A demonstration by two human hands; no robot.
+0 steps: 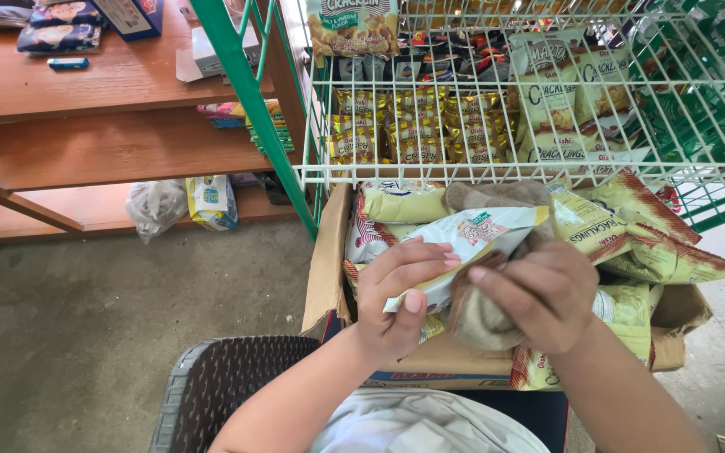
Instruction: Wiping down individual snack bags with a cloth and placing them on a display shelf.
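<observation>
- Snack packet (472, 243), pale with green print, sits at frame centre, above the open cardboard box (326, 277). Long axis runs lower left to upper right; upper end points at the wire basket.
- My left hand (396, 298): fingers curled shut around the packet's lower left end, thumb under, fingertips on the front face.
- My right hand (539, 294): closed on a brown-grey cloth (480, 315), bunched against the packet's right side. Cloth also shows above the packet, so it passes behind it.
- Box holds more packets: yellow-green ones with dark red edges (656, 243) fan out at centre right, one spilling over the right rim.
- White wire basket (480, 172) fills the upper right: rows of small gold sachets (417, 134) at its middle, pale yellow-and-white bags (555, 101) to their right, one larger green-and-yellow bag (352, 25) at top centre.
- Green metal post (249, 101) runs diagonally left of the basket.
- Wooden shelves (111, 147) upper left: blue packets (60, 25) on top, white plastic bags (157, 205) on the lowest board.
- Dark woven chair (220, 382) at bottom, left of centre.
</observation>
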